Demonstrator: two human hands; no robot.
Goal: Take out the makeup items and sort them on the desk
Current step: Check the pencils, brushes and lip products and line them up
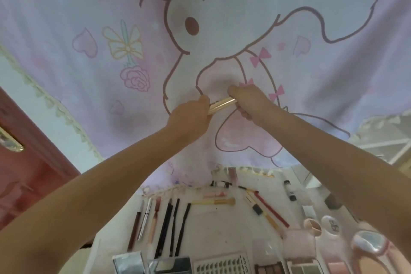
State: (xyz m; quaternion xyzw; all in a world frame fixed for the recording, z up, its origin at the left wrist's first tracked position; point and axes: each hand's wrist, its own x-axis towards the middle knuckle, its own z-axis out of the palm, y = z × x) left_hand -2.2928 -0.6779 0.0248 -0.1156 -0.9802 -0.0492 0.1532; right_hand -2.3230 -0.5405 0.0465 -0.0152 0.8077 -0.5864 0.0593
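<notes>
Hands pinch a gold stick lying nearly level: left hand and right hand at opposite ends.

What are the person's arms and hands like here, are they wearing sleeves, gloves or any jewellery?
Both arms are bare along the whole length that shows: no sleeve comes into view. The left hand and the right hand have no gloves on them. No watch, bracelet or band shows at either wrist, and no ring can be made out, though the fingers are mostly hidden and too small to be sure of.
</notes>
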